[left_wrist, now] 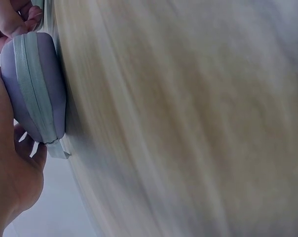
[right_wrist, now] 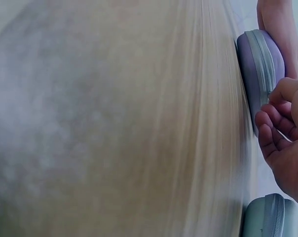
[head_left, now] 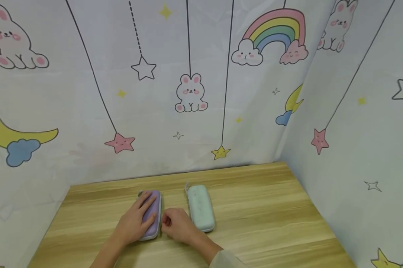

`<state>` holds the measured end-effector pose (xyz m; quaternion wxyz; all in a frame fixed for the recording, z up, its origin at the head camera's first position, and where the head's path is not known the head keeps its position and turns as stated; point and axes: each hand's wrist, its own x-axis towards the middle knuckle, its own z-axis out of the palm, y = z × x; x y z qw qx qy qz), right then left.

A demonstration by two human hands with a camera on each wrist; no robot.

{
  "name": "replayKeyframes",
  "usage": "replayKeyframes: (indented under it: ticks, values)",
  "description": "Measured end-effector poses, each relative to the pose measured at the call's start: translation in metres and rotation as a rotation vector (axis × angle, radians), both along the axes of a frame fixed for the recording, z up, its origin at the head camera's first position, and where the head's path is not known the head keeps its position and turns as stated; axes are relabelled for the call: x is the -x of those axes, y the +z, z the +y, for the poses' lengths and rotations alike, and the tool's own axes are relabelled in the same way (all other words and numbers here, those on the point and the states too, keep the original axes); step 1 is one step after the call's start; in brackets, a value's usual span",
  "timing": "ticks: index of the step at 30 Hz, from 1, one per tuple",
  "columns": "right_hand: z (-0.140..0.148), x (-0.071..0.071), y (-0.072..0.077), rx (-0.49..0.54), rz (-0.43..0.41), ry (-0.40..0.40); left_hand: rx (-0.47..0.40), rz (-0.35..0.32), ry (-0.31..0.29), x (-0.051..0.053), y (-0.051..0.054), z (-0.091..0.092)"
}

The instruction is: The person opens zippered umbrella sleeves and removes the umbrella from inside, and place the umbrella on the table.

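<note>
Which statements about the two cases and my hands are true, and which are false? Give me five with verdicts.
1. The green case lies to the right of the purple case. True.
2. The left hand is lifted clear of both cases. False: the left hand rests on the purple case.
3. The right hand pinches at the purple case's zip. True.
4. The green case lies wide open. False: its lid is down.
5. The two cases touch. False: there is a gap between them.
</note>
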<state>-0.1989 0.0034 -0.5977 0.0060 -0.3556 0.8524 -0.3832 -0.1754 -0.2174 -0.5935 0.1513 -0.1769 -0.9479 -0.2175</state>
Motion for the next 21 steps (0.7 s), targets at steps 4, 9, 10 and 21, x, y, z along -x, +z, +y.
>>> replayKeyframes:
  ticks: [4,9,10,21]
  values:
    - [0.0004,-0.0006,0.0001,0.007,0.01,0.009,-0.004,0.009,-0.004,0.0,0.0013,0.0001]
    - [0.0016,-0.0017,-0.0009,0.01,0.024,0.025,-0.004,0.009,-0.007,-0.0009,0.0026,0.0004]
    - [0.0018,-0.0018,-0.0013,0.011,0.025,0.028,-0.003,0.011,-0.007,-0.001,0.0027,0.0004]
    - [0.0026,-0.0047,-0.0024,0.019,0.012,0.034,0.014,-0.014,-0.009,-0.0026,0.0031,-0.0008]
